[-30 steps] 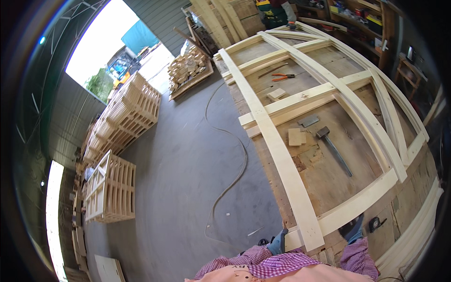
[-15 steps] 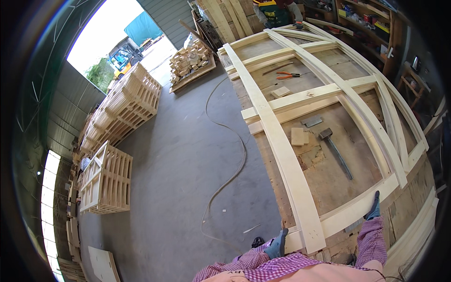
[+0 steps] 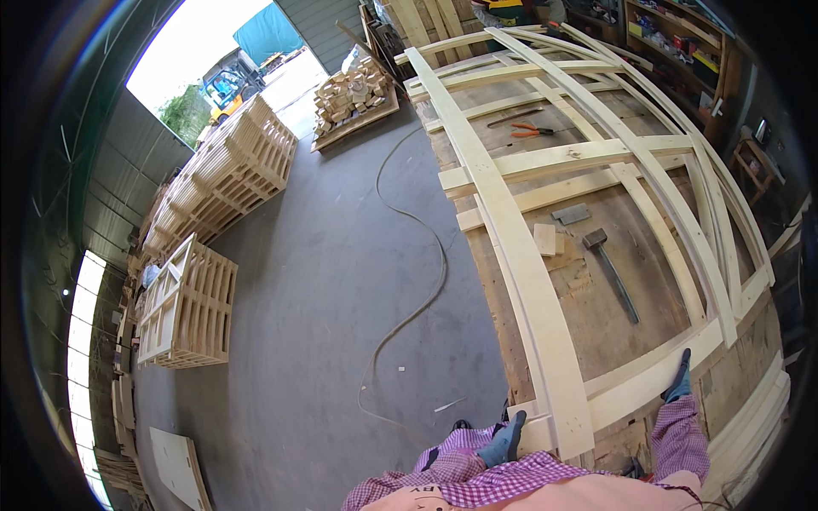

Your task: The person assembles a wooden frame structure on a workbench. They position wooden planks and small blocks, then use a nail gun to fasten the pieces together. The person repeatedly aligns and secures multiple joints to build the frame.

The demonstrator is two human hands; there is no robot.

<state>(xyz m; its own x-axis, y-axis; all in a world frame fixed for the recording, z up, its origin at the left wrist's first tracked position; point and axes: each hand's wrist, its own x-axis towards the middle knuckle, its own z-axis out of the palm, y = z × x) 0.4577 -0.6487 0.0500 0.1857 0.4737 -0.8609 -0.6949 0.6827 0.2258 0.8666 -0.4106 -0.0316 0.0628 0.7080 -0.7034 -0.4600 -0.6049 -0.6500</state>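
A large pale wooden frame (image 3: 575, 344) of long boards and crosspieces lies over a second, similar frame (image 3: 554, 194) on the worktable. Its near crosspiece is gripped at both ends by me. My left hand (image 3: 504, 440), in a blue-grey glove, is closed on the left end, beside the long outer board. My right hand (image 3: 679, 380), gloved alike, holds the same crosspiece farther right; the fingers under the board are hidden. At the far end another person (image 3: 503, 13) stands by the frame, mostly cut off by the picture's edge.
Inside the frames, a hammer (image 3: 612, 277), wood blocks (image 3: 545, 239), a grey metal piece (image 3: 571, 214) and orange-handled pliers (image 3: 532, 130) lie on the tabletop (image 3: 596, 294). A hose (image 3: 443, 272) winds over the floor. Left stand pallet stacks (image 3: 223, 175); scrap wood (image 3: 349, 94) is piled behind.
The upper frame has risen off the lower one, and the gap between their crosspieces is wider. Both my hands keep their hold. My view has shifted slightly.
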